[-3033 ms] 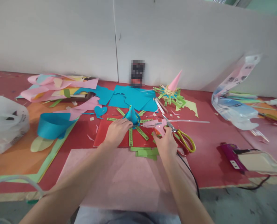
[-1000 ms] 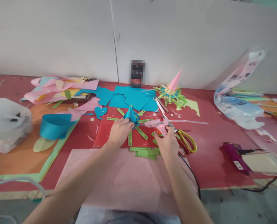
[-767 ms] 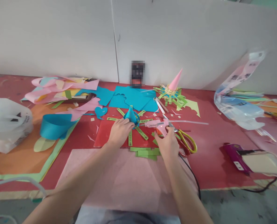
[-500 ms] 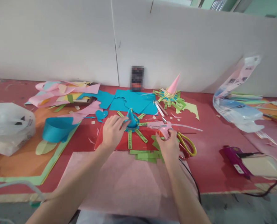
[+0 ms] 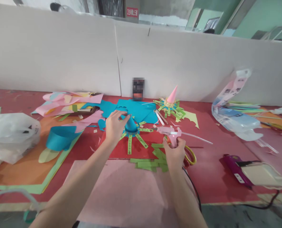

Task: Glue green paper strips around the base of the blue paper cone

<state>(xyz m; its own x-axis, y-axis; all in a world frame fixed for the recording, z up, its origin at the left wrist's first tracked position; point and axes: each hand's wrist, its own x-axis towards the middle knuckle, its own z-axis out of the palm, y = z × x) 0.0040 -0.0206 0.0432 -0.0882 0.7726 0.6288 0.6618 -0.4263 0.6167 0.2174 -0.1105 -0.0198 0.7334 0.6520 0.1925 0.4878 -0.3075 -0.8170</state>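
Note:
A blue paper cone (image 5: 130, 124) stands on a scalloped blue base over the red sheet, with patterned green strips (image 5: 141, 140) spreading out from it. At the cone's upper part, my left hand (image 5: 114, 124) has its thumb and fingers closed on the tip; the fingers partly hide it. My right hand (image 5: 175, 153) grips a pink hot glue gun (image 5: 169, 133) by its handle. The gun's nozzle points left, close to the end of one strip, and a clear glue stick (image 5: 197, 137) sticks out at its back. Plain green strips (image 5: 150, 163) lie below the cone.
A similar piece with a pink cone (image 5: 172, 96) stands behind. Yellow-handled scissors (image 5: 191, 155) lie beside my right hand. A blue paper loop (image 5: 60, 138) and a white plastic bag (image 5: 14, 134) are at left. A purple power strip (image 5: 237, 171) sits at right.
My view has tilted up, so the table sits lower in it. The glue gun has moved slightly right, away from the cone. My left hand stays at the cone's tip.

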